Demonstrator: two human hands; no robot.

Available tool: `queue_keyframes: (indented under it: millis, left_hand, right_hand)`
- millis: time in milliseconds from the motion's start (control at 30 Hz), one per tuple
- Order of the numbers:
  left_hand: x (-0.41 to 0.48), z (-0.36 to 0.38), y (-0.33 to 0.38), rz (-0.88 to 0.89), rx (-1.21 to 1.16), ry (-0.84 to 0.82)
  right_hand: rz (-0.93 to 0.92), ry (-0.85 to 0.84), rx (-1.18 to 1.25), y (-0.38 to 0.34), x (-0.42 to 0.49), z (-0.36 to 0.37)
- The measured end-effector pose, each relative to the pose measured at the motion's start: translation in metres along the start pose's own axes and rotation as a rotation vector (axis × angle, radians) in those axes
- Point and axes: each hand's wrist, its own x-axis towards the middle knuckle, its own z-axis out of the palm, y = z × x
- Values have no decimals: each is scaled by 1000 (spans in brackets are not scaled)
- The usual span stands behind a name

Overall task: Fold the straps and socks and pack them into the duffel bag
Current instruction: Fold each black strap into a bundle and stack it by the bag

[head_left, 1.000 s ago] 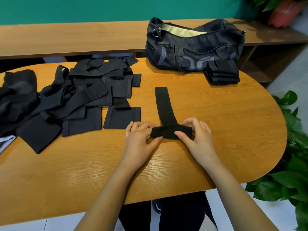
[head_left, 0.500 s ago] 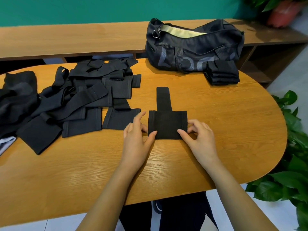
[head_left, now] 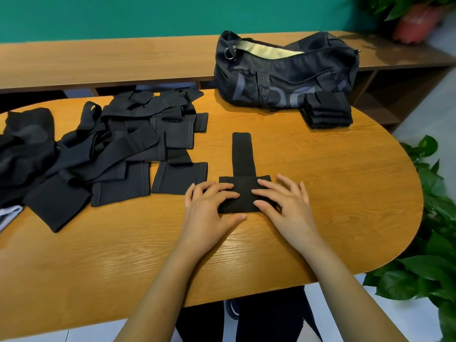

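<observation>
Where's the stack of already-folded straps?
Head view, far right of the table: the folded stack sits directly in front of the duffel bag, at its right end, beyond the right hand.

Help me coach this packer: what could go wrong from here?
1. The left hand and right hand only press flat on the strap at its folded end; lifting them may let it spring open.
2. Its narrow tail lies unfolded toward the duffel bag and could fold crooked.
</observation>
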Motion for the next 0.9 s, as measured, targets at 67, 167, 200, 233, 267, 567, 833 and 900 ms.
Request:
queue_keyframes:
  millis: [67,167,200,233,267,567,833,900]
  left_hand:
    - [0,0,0,8,-7,8]
    - [0,0,-1,16,-12,25]
    - [0,0,0,20,-13,27]
    - [0,0,0,23,-18,28]
    - [0,0,1,25,-25,30]
    - [0,0,0,11,-106,83]
    - [0,1,0,16,-84,71]
    - [-1,2,-1,32,-56,55]
  right_hand:
    - [16,-9,3,0,1,0]
    - [21,-16,4,0,1,0]
    - [19,-18,11,0,1,0]
    - [18,-20,17,0,0,-1]
    - [16,-22,23,0,0,-1]
    - [2,-49,53,-1,-1,-2]
    - [7,-23,85,2,0,-1]
    - [9,-15,113,2,1,-1]
